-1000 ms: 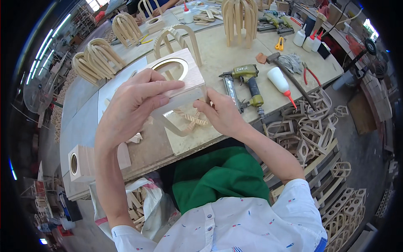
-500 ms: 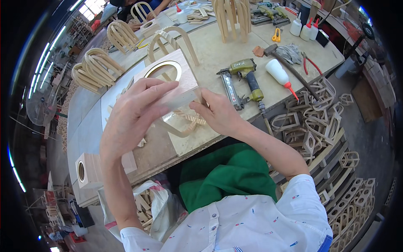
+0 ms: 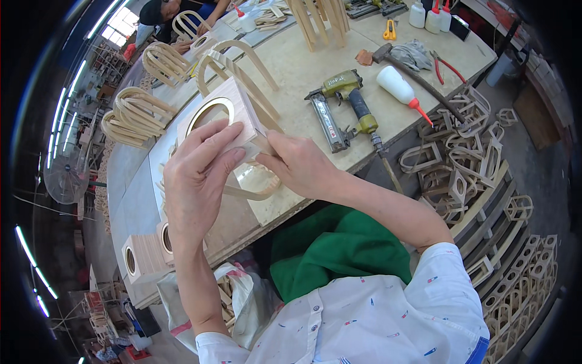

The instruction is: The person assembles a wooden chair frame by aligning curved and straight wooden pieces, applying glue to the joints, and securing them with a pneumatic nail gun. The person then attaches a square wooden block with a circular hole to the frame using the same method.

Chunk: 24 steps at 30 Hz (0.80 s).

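Note:
A pale wooden box (image 3: 242,99) with a round, gold-rimmed hole in its face is held tilted above the table, between both of my hands. My left hand (image 3: 197,167) wraps over the near side, fingers beside the hole and thumb below. At the right-hand end, my right hand (image 3: 300,162) pinches the corner between thumb and fingers; whether a small piece is in that pinch is hidden. Just under the hands lies a bent wooden arch (image 3: 257,193), partly covered. Behind the box stands an arched wooden frame (image 3: 245,82).
A green nail gun (image 3: 347,91) with its hose lies right of my hands, near a white glue bottle (image 3: 397,85), a hammer (image 3: 418,79) and red-handled pliers (image 3: 447,65). Wooden boxes (image 3: 145,267) sit at the lower left. Arched frames (image 3: 142,109) stand farther back, where another person (image 3: 182,15) works.
The view has shifted a little. Both hands have brought the box slightly toward me and left, with its tilt somewhat changed. My grip stays about the same.

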### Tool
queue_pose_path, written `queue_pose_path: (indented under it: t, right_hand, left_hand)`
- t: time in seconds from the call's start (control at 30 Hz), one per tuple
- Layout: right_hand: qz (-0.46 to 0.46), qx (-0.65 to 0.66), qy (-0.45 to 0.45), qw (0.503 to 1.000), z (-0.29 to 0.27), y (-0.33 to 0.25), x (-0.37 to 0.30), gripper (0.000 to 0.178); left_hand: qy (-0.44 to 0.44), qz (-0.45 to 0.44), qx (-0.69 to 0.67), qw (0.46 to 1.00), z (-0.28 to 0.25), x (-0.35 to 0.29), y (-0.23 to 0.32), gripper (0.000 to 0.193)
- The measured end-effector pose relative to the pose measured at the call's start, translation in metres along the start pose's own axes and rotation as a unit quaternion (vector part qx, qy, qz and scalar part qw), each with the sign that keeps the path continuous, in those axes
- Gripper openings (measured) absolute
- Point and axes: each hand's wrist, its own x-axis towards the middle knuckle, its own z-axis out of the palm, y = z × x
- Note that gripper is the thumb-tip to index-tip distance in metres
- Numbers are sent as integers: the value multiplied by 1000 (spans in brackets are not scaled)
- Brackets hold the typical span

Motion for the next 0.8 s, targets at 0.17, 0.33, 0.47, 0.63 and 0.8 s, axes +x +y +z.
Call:
queue_pose_path:
  t: [0.17,0.33,0.47,0.63,0.8]
  right_hand:
    - [8,-1,-6,1000,-1,1,-2,24]
    - [11,1,-11,1000,-2,0,-1,23]
    - [12,-1,-15,1000,-2,-1,-1,23]
    - [37,8,-42,998,-6,-4,0,23]
    - [126,126,-78,981,-54,6,17,34]
  left_hand:
    - [3,11,23,1000,4,-2,0,29]
    - [-3,7,33,999,6,-3,0,30]
    - [20,25,38,999,8,-4,-1,30]
    - [26,26,33,999,8,-6,-5,30]
    - [32,23,36,999,9,-9,-10,27]
